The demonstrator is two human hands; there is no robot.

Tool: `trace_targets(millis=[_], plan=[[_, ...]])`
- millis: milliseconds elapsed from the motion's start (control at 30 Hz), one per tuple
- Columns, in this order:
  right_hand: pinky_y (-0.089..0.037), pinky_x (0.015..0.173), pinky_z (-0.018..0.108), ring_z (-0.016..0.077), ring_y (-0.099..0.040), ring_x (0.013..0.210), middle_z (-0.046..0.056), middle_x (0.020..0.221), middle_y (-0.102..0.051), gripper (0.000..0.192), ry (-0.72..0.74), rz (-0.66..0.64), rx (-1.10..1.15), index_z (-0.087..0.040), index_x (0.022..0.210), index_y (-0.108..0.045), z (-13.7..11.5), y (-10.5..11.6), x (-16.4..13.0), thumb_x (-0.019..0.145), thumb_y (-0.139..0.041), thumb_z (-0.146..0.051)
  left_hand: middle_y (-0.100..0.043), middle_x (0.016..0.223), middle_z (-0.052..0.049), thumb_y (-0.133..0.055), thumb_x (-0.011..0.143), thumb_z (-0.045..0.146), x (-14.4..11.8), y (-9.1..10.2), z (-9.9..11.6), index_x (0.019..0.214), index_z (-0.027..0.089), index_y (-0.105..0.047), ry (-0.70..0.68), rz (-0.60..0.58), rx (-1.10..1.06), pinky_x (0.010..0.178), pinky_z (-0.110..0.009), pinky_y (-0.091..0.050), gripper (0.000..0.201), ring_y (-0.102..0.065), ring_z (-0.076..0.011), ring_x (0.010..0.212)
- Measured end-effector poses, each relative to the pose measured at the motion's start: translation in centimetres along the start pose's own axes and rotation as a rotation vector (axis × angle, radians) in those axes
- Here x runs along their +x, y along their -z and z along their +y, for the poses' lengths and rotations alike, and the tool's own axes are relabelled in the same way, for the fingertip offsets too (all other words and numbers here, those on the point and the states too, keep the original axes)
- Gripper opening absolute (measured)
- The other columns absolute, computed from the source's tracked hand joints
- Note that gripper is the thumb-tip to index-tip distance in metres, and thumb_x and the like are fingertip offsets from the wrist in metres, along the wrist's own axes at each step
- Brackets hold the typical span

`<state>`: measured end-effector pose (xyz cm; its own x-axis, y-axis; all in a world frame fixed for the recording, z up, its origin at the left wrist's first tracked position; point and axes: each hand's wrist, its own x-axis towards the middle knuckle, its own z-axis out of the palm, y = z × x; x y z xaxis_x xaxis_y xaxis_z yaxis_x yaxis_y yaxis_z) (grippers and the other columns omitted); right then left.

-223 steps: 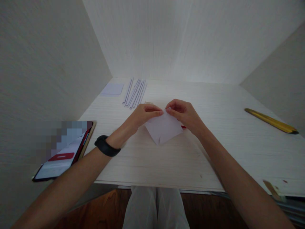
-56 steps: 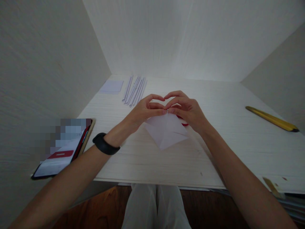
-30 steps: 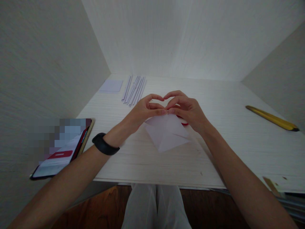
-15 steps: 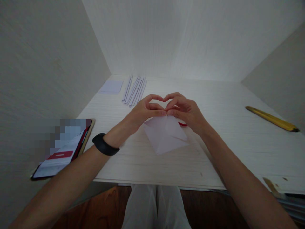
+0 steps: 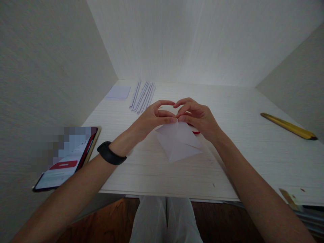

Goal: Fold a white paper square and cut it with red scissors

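White folded paper [image 5: 178, 143] rests on the counter [image 5: 240, 148], left hand [image 5: 152, 118] and right hand [image 5: 198, 116] both pinching its top corner: align edges first, then crease outward with fingertips.

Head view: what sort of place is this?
Probably a home desk in a walled alcove: pale wooden desk, paper strips, yellow ruler, propped phone. Both hands pinch folded paper.
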<state>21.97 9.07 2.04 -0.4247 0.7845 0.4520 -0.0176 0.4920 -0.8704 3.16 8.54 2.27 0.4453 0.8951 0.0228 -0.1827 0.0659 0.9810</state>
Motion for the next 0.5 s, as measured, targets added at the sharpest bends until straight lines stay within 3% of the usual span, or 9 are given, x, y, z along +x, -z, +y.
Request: trace_targets(millis=[500], plan=[[-0.05, 0.075, 0.03, 0.0168, -0.056, 0.098, 0.004, 0.103, -0.058, 0.008, 0.002, -0.004, 0.009, -0.022, 0.075, -0.07, 0.04, 0.04, 0.02, 0.074, -0.073, -0.029, -0.072, 0.082, -0.002, -0.081, 0.062, 0.023, 0.12, 0.08, -0.23, 0.109, 0.019, -0.057, 0.022, 0.028, -0.007, 0.063, -0.025, -0.046, 0.053, -0.065, -0.0134, 0.067]])
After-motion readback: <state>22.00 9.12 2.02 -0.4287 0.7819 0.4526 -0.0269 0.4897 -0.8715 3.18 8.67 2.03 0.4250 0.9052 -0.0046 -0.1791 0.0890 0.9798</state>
